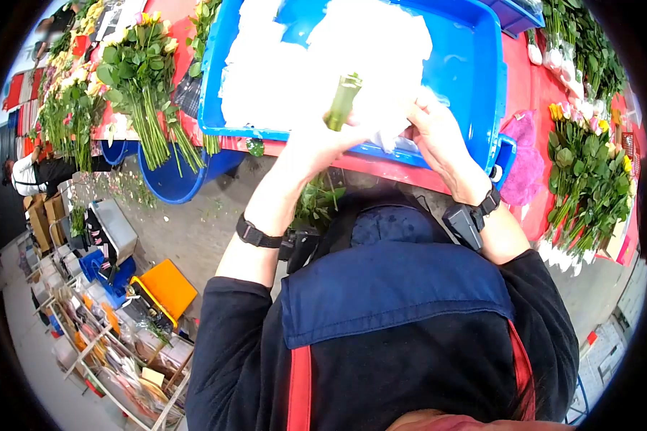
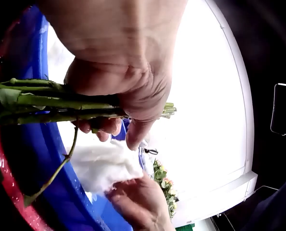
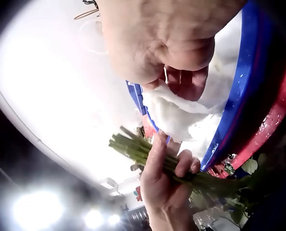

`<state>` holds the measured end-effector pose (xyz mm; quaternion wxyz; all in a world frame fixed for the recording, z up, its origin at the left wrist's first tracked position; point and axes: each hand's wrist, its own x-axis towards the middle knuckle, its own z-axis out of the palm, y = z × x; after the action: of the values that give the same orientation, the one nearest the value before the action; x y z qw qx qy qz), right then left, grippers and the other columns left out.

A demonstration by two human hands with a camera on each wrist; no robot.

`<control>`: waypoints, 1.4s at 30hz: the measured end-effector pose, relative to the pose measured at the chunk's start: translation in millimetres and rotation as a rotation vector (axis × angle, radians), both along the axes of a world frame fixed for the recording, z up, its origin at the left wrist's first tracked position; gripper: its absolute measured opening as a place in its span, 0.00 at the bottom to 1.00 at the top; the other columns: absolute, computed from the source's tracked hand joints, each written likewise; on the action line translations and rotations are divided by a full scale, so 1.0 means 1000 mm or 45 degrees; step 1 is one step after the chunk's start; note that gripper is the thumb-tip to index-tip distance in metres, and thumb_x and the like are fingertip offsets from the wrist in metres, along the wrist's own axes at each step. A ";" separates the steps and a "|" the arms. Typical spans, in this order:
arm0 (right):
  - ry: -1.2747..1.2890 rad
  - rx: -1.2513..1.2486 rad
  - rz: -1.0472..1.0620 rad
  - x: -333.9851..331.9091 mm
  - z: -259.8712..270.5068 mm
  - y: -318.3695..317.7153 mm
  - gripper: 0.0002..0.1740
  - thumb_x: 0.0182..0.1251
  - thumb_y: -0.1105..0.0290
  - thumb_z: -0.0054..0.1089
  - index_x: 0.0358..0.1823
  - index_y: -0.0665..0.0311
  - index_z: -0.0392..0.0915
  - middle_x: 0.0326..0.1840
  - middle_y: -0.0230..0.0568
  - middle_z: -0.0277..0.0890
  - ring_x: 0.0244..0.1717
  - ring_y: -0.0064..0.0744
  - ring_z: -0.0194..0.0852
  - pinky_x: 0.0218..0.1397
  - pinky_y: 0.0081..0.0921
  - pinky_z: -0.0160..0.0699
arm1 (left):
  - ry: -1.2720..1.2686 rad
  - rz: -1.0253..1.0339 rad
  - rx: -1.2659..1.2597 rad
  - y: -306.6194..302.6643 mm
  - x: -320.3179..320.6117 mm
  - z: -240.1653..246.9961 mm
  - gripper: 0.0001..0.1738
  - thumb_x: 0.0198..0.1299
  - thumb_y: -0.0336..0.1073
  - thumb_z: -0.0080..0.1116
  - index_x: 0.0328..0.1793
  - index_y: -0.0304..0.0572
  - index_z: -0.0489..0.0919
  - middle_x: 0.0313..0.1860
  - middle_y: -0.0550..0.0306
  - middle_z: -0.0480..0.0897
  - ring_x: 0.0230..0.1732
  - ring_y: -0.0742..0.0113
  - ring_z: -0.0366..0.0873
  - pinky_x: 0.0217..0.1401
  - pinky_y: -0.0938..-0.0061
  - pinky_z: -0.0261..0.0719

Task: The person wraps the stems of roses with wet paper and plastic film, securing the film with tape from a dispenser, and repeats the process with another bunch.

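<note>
At the upper middle of the head frame, green stems are gripped by the left hand. White padding is pinched by the right hand, over the blue tub.

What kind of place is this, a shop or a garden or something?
Probably a florist's workroom or flower-packing area: bunched flowers lie on red-covered tables, plant scraps litter the floor, and the person's left hand grips a bundle of cut stems.
</note>
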<state>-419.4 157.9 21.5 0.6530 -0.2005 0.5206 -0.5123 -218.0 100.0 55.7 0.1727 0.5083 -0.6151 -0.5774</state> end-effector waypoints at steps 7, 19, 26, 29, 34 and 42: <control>0.445 -0.295 0.309 0.006 0.009 0.003 0.10 0.67 0.70 0.55 0.46 0.66 0.78 0.36 0.28 0.78 0.39 0.17 0.75 0.43 0.19 0.75 | -0.152 -0.010 -0.139 -0.002 -0.008 0.001 0.22 0.56 0.39 0.63 0.51 0.29 0.79 0.31 0.60 0.80 0.30 0.75 0.74 0.36 0.77 0.75; -0.411 -0.217 0.049 -0.024 -0.006 -0.012 0.11 0.51 0.84 0.51 0.36 0.69 0.76 0.33 0.32 0.74 0.32 0.20 0.72 0.36 0.18 0.74 | 0.433 0.156 0.309 -0.013 -0.006 0.001 0.17 0.55 0.35 0.66 0.49 0.36 0.79 0.32 0.60 0.79 0.22 0.78 0.69 0.24 0.80 0.69; -0.331 -0.196 0.104 -0.004 0.016 -0.013 0.15 0.57 0.78 0.63 0.46 0.68 0.75 0.39 0.32 0.77 0.42 0.23 0.76 0.47 0.24 0.78 | -0.153 0.012 0.135 -0.007 -0.023 0.002 0.24 0.49 0.41 0.69 0.49 0.30 0.80 0.32 0.53 0.82 0.31 0.72 0.77 0.31 0.75 0.76; -0.140 -0.180 0.171 -0.006 0.000 -0.015 0.17 0.58 0.74 0.69 0.48 0.67 0.76 0.41 0.32 0.78 0.44 0.22 0.76 0.49 0.22 0.77 | -0.256 0.060 -0.109 -0.005 -0.024 -0.009 0.22 0.49 0.42 0.68 0.45 0.31 0.80 0.28 0.52 0.81 0.30 0.67 0.79 0.35 0.72 0.76; 0.034 -0.161 0.169 -0.003 -0.011 -0.013 0.16 0.60 0.68 0.69 0.47 0.67 0.78 0.40 0.33 0.79 0.41 0.20 0.75 0.45 0.21 0.73 | -0.299 -0.032 -0.048 -0.006 -0.022 0.005 0.22 0.50 0.43 0.66 0.44 0.32 0.81 0.27 0.51 0.82 0.30 0.64 0.80 0.36 0.70 0.77; -0.415 -0.177 -0.123 -0.042 -0.010 -0.002 0.21 0.65 0.74 0.60 0.59 0.73 0.71 0.55 0.43 0.76 0.57 0.30 0.75 0.63 0.29 0.73 | -0.310 0.258 -0.172 -0.020 0.008 -0.008 0.13 0.54 0.35 0.63 0.43 0.35 0.79 0.23 0.64 0.78 0.20 0.78 0.71 0.24 0.81 0.70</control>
<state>-461.8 156.1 11.3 0.6878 -0.1342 0.3803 -0.6035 -209.8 80.3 47.6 0.1879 0.6211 -0.6145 -0.4488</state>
